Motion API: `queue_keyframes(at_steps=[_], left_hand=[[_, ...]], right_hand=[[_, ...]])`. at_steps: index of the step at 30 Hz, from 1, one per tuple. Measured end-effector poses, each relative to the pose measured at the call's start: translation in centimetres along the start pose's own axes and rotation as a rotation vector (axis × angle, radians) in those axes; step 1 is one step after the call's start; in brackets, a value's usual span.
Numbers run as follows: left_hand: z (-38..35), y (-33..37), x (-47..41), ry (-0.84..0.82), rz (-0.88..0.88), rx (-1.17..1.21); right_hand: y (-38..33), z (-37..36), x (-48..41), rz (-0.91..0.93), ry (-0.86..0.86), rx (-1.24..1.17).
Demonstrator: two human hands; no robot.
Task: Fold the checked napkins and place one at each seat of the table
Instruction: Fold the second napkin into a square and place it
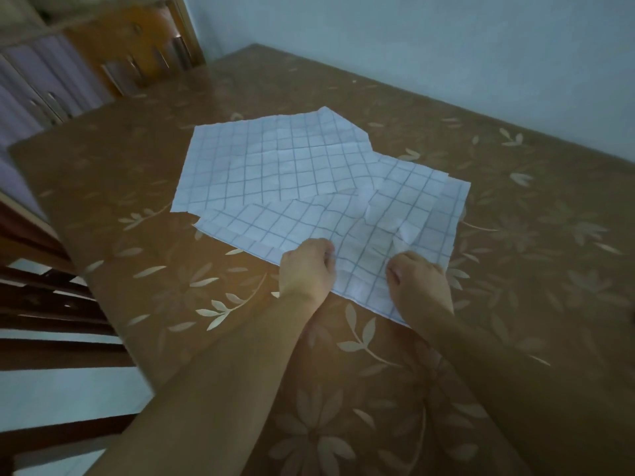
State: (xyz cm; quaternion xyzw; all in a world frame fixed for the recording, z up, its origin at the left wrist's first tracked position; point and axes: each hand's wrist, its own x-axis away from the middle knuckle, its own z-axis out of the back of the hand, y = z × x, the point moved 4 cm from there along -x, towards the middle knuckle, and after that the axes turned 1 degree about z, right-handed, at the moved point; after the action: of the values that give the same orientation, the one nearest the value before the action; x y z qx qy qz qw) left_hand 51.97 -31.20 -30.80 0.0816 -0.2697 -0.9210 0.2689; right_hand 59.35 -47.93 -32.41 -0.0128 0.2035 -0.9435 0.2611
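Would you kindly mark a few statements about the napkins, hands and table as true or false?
1. The left hand and right hand both grip the near napkin. True.
2. The napkins sit folded in a neat stack. False: they lie unfolded and overlapping, the far napkin spread flat.
3. A chair stands at the left side of the table. True.
4. The table cover is plain white. False: it is brown with a leaf pattern.

Open tabletop (515,269) either side of napkins (275,166), wall (446,46) behind far edge, chair (51,304) at left
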Motion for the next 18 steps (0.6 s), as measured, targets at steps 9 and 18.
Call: queue_keyframes(at_steps=[9,18], left_hand=[[-0.1,-0.7,0.8,0.038,0.086,0.218],[0.8,3.0,3.2,-0.120,-0.266,-0.227]], right_hand=[[0.0,1.5,-0.2,-0.213,0.022,-0.398],[-1.0,6.7,3.8,-0.315,-0.025,-0.714]])
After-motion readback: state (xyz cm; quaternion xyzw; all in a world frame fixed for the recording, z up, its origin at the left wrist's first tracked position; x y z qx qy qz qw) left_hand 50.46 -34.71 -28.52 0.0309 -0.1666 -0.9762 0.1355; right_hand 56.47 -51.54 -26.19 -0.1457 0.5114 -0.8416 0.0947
